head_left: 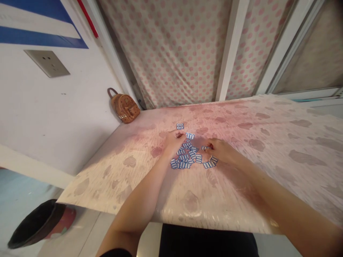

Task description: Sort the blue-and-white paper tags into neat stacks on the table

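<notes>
A loose pile of small blue-and-white cards lies on the patterned tablecloth in front of me. My left hand is at the pile's far left side, its fingers pinched on a small blue-and-white card. To the right of the pile, my right hand has its fingers closed at another such card. Just below that hand, a few cards lie overlapping, apart from the main pile. Beyond my left hand sits a small separate group of cards. My fingers partly cover the held cards.
The table carries a pale cloth with leaf-like marks. A brown mini backpack leans at the back left corner against the wall. Dotted curtains hang behind. A dark-rimmed bin stands on the floor at left.
</notes>
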Demonstrator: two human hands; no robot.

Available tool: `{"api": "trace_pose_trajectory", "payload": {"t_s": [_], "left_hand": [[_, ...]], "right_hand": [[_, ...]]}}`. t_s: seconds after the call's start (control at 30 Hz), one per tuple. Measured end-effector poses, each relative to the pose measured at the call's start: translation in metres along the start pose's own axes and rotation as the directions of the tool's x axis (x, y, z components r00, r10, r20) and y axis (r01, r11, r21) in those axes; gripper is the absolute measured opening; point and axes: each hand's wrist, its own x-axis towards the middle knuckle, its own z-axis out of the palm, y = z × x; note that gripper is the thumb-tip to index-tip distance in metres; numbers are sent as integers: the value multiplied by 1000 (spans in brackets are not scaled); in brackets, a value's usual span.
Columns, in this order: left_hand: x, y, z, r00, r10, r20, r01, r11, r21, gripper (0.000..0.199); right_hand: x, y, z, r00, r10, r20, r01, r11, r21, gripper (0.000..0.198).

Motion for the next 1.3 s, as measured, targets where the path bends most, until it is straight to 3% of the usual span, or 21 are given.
{"api": "trace_pose_trajectory", "payload": {"t_s": [0.17,0.33,0.53,0.73,1.3], "left_hand": [[0,-2,4,998,-45,54,52,990,-128,6],[-5,1,10,996,-43,84,51,993,-105,8],[-17,16,17,983,-81,167,99,990,-102,12],[-23,30,20,966,-106,238,146,976,-160,10],[-27,32,21,961,-107,255,163,965,-208,17]], "right_hand": [[-2,-9,-9,984,-12,-175,44,983,177,22],[-6,-20,-16,988,-40,-151,99,910,402,25],[-8,-21,-13,959,-41,-280,116,960,257,27],[-6,-15,-9,953,-20,-301,77,981,178,25],[-8,-20,-6,945,-7,-327,89,968,237,25]]}}
